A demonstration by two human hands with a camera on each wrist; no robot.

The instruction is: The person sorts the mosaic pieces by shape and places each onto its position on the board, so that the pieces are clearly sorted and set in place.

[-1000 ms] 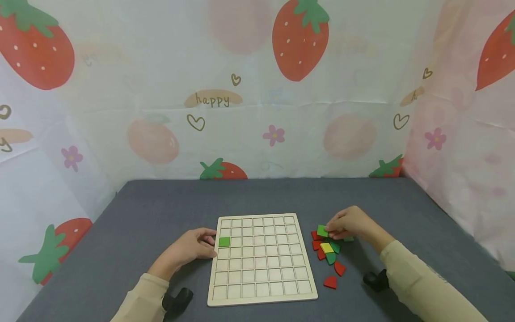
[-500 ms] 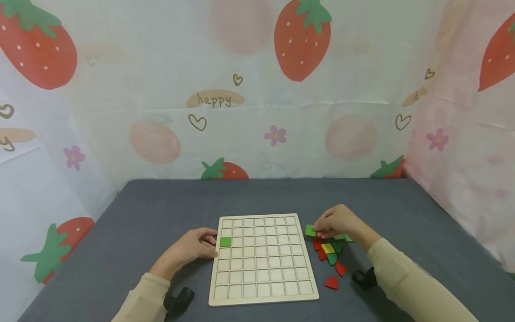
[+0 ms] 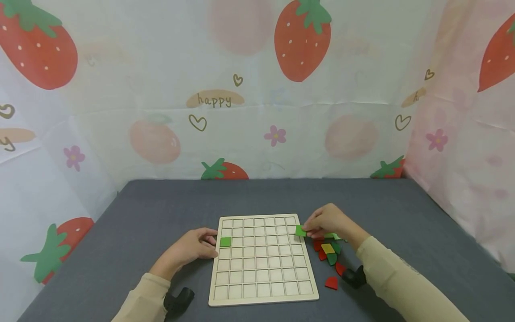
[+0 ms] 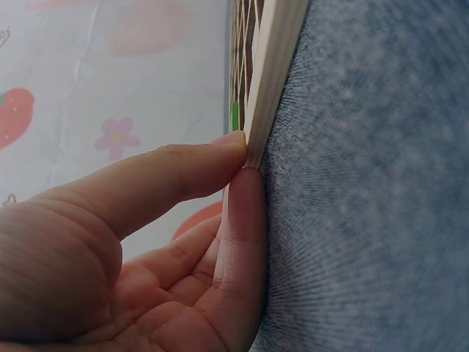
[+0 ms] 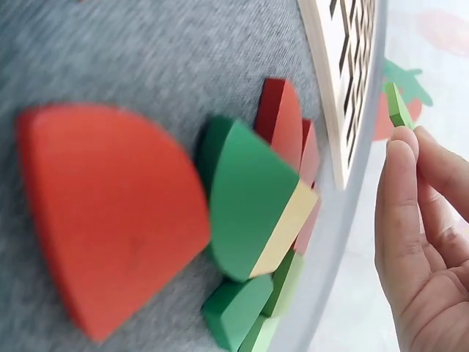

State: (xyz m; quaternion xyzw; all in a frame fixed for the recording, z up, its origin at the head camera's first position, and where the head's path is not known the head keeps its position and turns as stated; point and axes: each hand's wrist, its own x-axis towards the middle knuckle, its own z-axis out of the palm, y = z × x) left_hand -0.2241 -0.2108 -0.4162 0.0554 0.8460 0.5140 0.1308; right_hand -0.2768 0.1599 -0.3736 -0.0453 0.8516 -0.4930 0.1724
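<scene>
In the head view a light wooden grid board (image 3: 263,301) lies flat on the dark cloth, with one green square tile (image 3: 225,242) in a left-column cell. My left hand (image 3: 189,248) is at the board's left edge; in the left wrist view its thumb (image 4: 209,165) and a finger (image 4: 245,220) pinch that edge. Between thumb and fingertips, my right hand (image 3: 327,221) holds another green square tile (image 3: 300,230). That tile overlaps the board's right border near the top in the head view, and stands tilted above the cloth in the right wrist view.
Right of the board lies a loose group of pieces: a yellow piece (image 3: 327,248), a dark green rounded piece (image 3: 331,259), light green ones and several red ones. A red quarter-circle piece (image 3: 331,283) lies nearer the front. A strawberry-print curtain (image 3: 257,134) stands behind the table.
My right hand has moved left with the green square tile, from over the loose pieces to the board's right border. My left hand stays at the left edge.
</scene>
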